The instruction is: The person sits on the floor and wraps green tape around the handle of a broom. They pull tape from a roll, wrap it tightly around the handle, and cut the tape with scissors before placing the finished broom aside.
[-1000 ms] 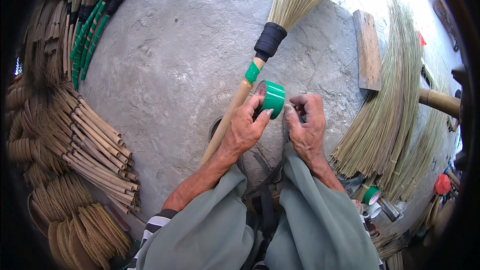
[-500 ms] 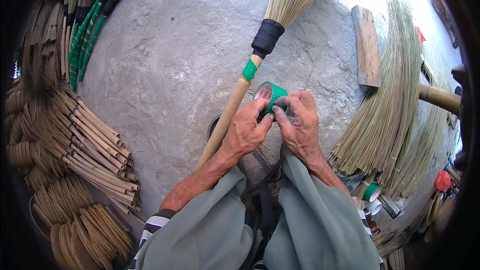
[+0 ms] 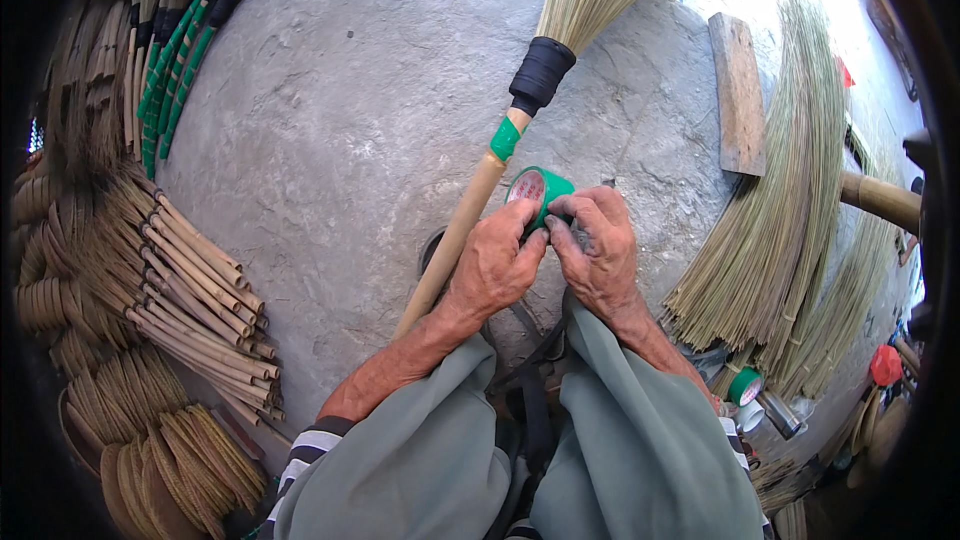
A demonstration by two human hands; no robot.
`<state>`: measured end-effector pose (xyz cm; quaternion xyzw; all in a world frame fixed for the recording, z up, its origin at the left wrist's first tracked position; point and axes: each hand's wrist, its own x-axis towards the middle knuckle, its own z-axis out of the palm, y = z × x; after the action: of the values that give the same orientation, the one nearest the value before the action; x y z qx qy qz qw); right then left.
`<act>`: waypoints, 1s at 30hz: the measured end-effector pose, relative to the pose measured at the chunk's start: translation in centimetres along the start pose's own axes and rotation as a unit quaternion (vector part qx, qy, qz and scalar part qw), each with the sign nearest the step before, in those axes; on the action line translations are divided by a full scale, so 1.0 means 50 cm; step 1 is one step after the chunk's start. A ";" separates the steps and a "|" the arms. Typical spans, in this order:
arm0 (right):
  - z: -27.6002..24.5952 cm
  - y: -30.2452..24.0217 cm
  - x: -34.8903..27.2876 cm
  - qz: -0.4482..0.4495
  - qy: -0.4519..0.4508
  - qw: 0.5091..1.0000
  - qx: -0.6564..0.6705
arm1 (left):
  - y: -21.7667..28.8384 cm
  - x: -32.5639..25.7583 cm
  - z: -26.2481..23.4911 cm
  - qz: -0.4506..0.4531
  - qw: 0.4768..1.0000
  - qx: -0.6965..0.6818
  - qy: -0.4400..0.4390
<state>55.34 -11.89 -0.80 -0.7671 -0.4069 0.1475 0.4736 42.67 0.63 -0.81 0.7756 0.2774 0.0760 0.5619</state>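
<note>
In the grip, fingers (image 3: 574,207) hide part of the tape (image 3: 558,186)! Beyond, the broom (image 3: 543,72) runs off the top edge; nearer, the left forearm (image 3: 395,365) covers its lower handle (image 3: 442,268).

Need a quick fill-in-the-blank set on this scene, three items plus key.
1. The left hand holds a roll of tape whose colour is ____.
2. Seen from the person, the wooden block lies to the ____ of the black-collared broom.
3. The pile of tan sticks lies on the person's ____ side.

Missing words: green; right; left.
</note>
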 end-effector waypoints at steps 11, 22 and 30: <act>0.000 0.004 -0.007 0.070 0.014 0.997 0.039 | 0.002 0.006 0.002 -0.006 1.000 -0.002 -0.002; 0.000 0.014 -0.001 0.005 0.003 1.000 0.001 | 0.000 0.003 -0.001 0.014 1.000 0.013 -0.005; 0.010 0.021 0.005 -0.068 0.022 0.992 -0.101 | 0.006 0.001 -0.001 0.053 0.998 0.031 0.008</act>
<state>55.71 -11.61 -1.89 -0.7848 -0.4602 0.0566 0.4113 42.80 0.65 -0.55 0.8055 0.2422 0.1033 0.5308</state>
